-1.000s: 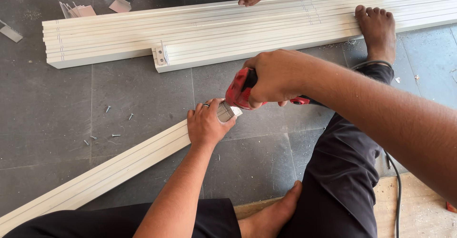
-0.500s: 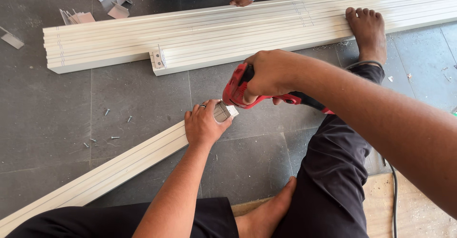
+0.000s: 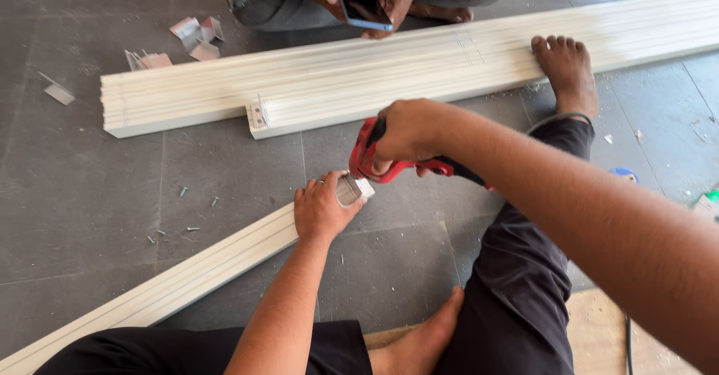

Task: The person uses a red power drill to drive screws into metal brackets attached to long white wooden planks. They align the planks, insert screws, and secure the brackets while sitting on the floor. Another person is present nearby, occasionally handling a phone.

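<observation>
My right hand (image 3: 408,131) covers most of the red power tool (image 3: 368,158), so I cannot see its tip or where it meets the small metal bracket (image 3: 350,189). My left hand (image 3: 320,209) hides the end of the white profile (image 3: 187,277), which runs off the lower left edge. The stacked white profiles (image 3: 419,75) are cut off at the right. Another person's hands hold a phone (image 3: 365,8), its screen too small to read. The screws (image 3: 183,191) on the floor (image 3: 75,195) are too tiny to tell apart.
</observation>
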